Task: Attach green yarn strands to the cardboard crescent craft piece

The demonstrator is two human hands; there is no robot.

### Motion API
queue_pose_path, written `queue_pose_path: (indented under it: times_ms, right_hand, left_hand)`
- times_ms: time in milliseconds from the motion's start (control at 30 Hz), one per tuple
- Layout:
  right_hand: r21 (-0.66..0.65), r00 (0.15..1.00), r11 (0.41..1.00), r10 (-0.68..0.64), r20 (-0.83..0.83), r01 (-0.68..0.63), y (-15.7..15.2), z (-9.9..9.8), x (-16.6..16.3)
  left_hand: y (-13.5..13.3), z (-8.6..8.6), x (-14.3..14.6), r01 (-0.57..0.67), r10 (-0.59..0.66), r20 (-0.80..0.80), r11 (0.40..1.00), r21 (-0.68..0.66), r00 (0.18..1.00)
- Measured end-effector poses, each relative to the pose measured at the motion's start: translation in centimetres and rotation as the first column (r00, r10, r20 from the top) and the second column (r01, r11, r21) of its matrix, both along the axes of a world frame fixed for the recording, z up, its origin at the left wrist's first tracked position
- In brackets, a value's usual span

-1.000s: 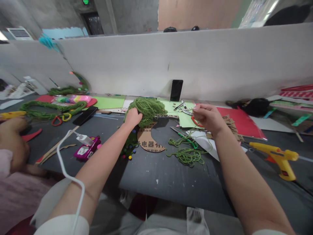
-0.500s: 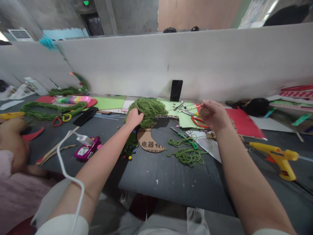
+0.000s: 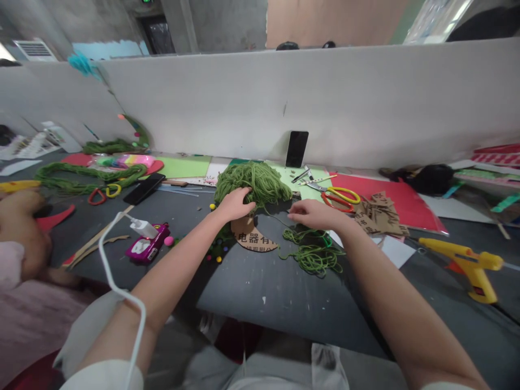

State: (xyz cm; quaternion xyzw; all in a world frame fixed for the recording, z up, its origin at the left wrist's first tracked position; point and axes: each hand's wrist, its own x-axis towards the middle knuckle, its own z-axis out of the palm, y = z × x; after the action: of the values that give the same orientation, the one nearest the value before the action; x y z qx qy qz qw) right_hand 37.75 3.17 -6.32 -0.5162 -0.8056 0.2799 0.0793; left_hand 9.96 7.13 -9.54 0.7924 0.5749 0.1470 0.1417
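Note:
A big heap of green yarn (image 3: 255,181) lies in the middle of the table. My left hand (image 3: 236,205) rests on its front edge, thumb apart from the fingers. My right hand (image 3: 311,212) is pinched on a strand of the yarn that runs across from the heap. Beneath my left hand sits a crescent-shaped piece of cardboard (image 3: 255,241) with printed characters, partly hidden. Small coloured pompoms (image 3: 217,254) on something dark green show beside it, half covered by my left forearm. A loose tangle of green yarn (image 3: 317,259) lies below my right hand.
Scissors with red and yellow handles (image 3: 341,199) lie beside torn cardboard scraps (image 3: 382,214). A yellow glue gun (image 3: 467,260) is at right. A phone (image 3: 297,149) leans on the partition (image 3: 227,108). A purple power socket (image 3: 148,244) with a white cable stands left, near another person's arm (image 3: 24,227).
My right hand has come down and left, from beside the scissors toward the yarn heap. My left hand has shifted slightly right and down, its fingers less curled in.

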Motion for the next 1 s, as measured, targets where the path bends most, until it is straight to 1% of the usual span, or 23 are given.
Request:
queue_pose_path:
  times_ms: [67,100,233,300,400,433,500,567,667,800,1000]
  right_hand:
    - [0.093,0.995,0.995,-0.019,-0.097,0.028,-0.1,-0.5,-1.4]
    - [0.112,0.992,0.993,-0.011,-0.123,0.025,-0.1,-0.7,-2.1]
    - [0.152,0.998,0.988,0.001,-0.058,0.008,0.3,-2.1,-4.7]
    - [0.179,0.996,0.984,0.018,-0.086,-0.003,0.7,-2.6,-5.9]
    - [0.166,0.98,0.985,0.072,-0.188,-0.04,1.6,-3.0,-7.5]
    - [0.147,0.98,0.989,0.055,-0.191,-0.027,2.0,-3.1,-8.0]
    - [0.108,0.987,0.993,-0.036,-0.159,0.053,2.9,-3.4,-8.5]
    - [0.088,0.985,0.987,-0.121,-0.127,0.133,3.8,-3.8,-8.6]
    - [0.065,0.974,0.978,-0.189,-0.123,0.198,5.0,-4.5,-8.1]
    - [0.043,0.964,0.973,-0.219,-0.15,0.227,6.0,-5.2,-7.3]
    - [0.055,0.938,0.96,-0.254,-0.235,0.273,7.5,-4.8,-6.2]
  left_hand:
    - [0.0,-0.1,0.1,0.019,-0.019,-0.015,1.0,0.001,1.0]
    - [0.0,-0.1,0.2,0.027,-0.027,-0.021,1.0,0.002,0.999]
    - [0.2,-0.2,0.5,0.04,-0.039,-0.038,0.999,0.009,0.998]
    - [0.2,-0.2,0.6,0.041,-0.04,-0.043,0.999,0.023,0.998]
    - [0.1,-0.2,0.5,0.058,-0.055,-0.055,0.996,0.061,0.997]
    - [0.1,-0.2,0.4,0.068,-0.062,-0.075,0.995,0.079,0.995]
    - [0.0,-0.1,0.4,0.088,-0.074,-0.137,0.991,0.101,0.988]
    - [-0.1,0.1,0.5,0.105,-0.085,-0.202,0.99,0.093,0.976]
    - [-0.4,0.3,0.7,0.133,-0.115,-0.265,0.99,0.049,0.957]
    - [-0.6,0.3,0.8,0.172,-0.16,-0.322,0.985,0.01,0.933]
    - [-0.9,0.1,0.3,0.206,-0.182,-0.339,0.978,0.035,0.923]
